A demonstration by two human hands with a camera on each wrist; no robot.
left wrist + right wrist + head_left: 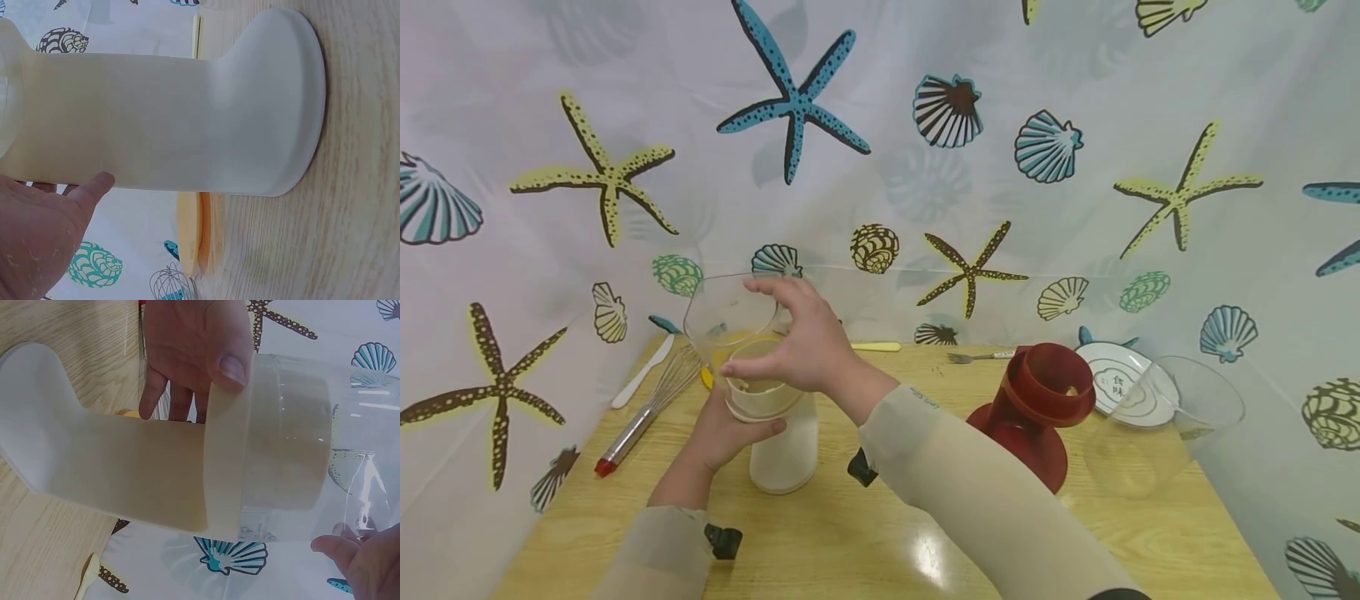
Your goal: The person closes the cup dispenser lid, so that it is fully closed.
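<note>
A white stand (785, 458) with a flat foot and a round collar (225, 456) stands upright on the wooden table. My left hand (718, 433) grips it just under the collar from the left, with the thumb across the front. In the right wrist view, a clear plastic container (369, 469) fits around the raised white ring above the collar. My right hand (808, 342) holds this container from the right, its thumb and fingers spread around the wall. Part of the ring is hidden behind that hand in the head view.
On the right stand a red stand (1037, 417) of similar shape and a second clear container (1213, 400). A white plate (1131, 371) and a fork (977, 357) lie behind them. A whisk (643, 421) and a white knife (642, 373) lie left; a yellow utensil (876, 346) is at the back.
</note>
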